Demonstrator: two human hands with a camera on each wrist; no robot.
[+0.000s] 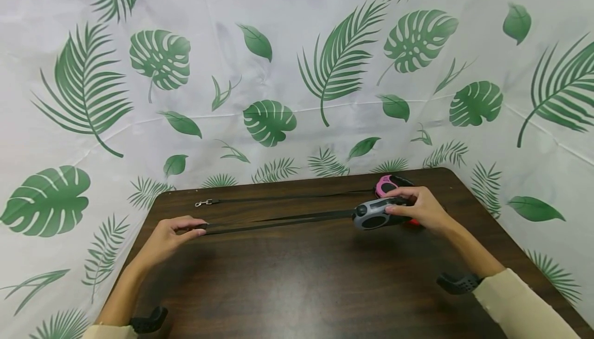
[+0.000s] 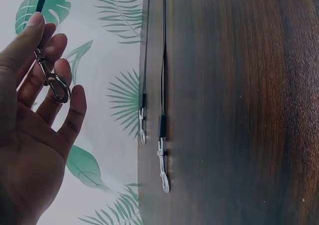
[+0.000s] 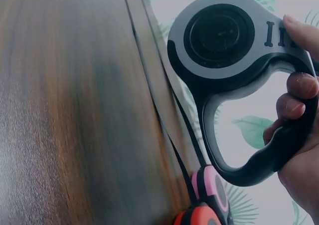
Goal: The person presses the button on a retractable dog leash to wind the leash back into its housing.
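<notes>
A grey and black retractable leash is gripped by my right hand above the table's right part; in the right wrist view my fingers curl round the handle of the grey leash. Its black strap stretches leftward to my left hand. In the left wrist view, my left hand pinches the strap's end between thumb and finger, a dark metal clip hanging against the other fingers.
Beyond lie a pink leash and a red leash, partly hidden in the head view. Their straps run left, ending in silver clips on the dark wooden table. A leaf-print sheet stands behind.
</notes>
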